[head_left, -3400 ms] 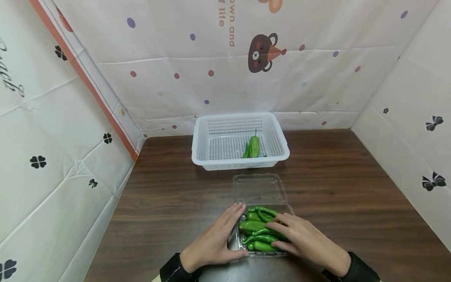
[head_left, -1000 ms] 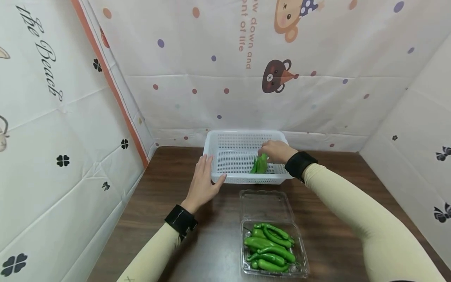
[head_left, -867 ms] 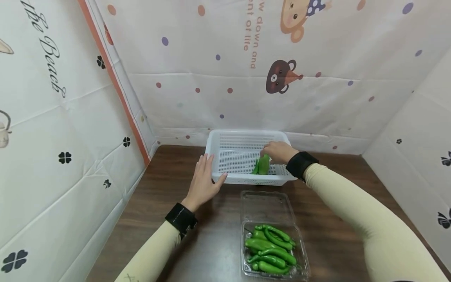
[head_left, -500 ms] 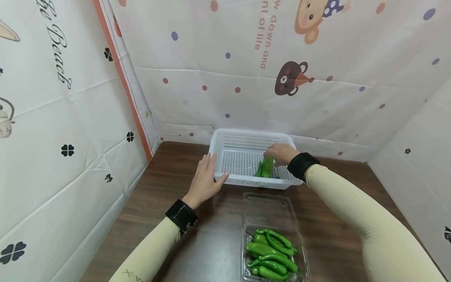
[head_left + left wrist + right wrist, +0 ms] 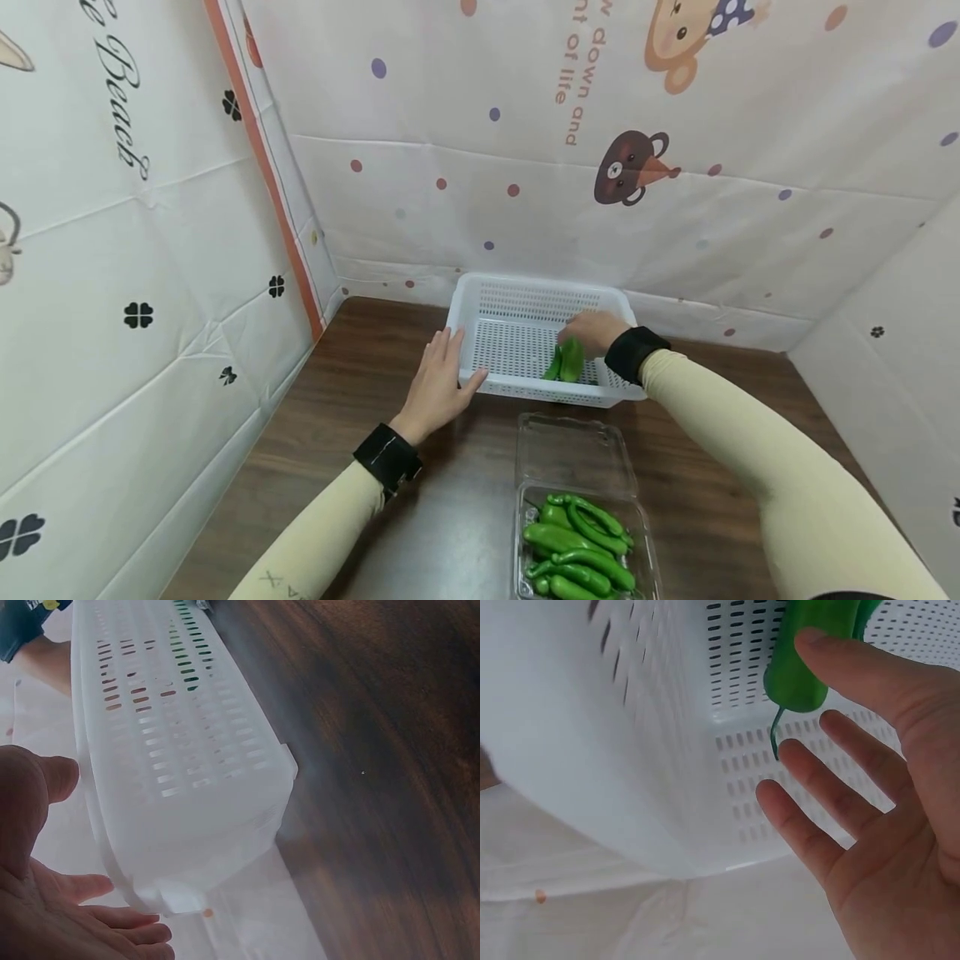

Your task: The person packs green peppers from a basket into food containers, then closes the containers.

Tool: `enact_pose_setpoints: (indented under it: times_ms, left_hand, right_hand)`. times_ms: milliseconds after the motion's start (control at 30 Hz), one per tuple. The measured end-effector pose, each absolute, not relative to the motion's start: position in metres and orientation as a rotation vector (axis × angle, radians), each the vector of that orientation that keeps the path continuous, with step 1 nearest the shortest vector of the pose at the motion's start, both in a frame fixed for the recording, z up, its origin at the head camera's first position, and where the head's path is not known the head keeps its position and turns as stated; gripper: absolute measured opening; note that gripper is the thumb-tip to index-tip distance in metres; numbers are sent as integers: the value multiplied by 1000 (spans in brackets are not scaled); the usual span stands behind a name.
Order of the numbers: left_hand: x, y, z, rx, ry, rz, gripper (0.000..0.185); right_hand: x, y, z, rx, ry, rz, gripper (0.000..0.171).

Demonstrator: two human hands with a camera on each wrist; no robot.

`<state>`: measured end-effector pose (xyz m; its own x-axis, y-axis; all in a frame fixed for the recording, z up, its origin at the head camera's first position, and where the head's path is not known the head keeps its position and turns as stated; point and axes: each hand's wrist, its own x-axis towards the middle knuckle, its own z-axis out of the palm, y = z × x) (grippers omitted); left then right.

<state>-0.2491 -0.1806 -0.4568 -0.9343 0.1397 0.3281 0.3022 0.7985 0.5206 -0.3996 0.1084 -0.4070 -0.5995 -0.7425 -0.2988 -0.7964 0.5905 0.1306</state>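
A white perforated plastic basket (image 5: 517, 385) stands on the table against the back wall. Inside it my right hand (image 5: 592, 332) pinches a broad green chili pepper (image 5: 572, 362). In the right wrist view my thumb presses on this pepper (image 5: 810, 675), its stem hangs free, and the index finger is hidden. Beside it in the basket lies a thinner green chili pepper (image 5: 553, 364). My left hand (image 5: 437, 383) is at the basket's left front corner, fingers straight and thumb spread; in the left wrist view its fingertips are by the rim.
A clear plastic clamshell box (image 5: 651, 554) with its lid (image 5: 573, 454) folded back lies in front of the basket. Several green chili peppers (image 5: 573, 542) are heaped in it. White printed cloth walls (image 5: 420, 208) enclose the brown wooden table (image 5: 330, 450) at the back and sides.
Both hands have gone from the clamshell box to the basket. The right hand has taken hold of the broad pepper there and tilted it slightly. The head view has shifted.
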Motion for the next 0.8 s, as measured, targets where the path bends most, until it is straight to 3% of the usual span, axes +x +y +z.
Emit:
enact_pose_setpoints:
  times_ms: [233,800]
  left_hand:
    - [-248,-185,-459,-337,-2720,-856,80]
    - [-253,-185,-465,-304,-2758,-905,81]
  right_hand:
    - [-400,103,-414,-1259,2596,460,50]
    - [-406,105,-430,-1317,2614,422,44]
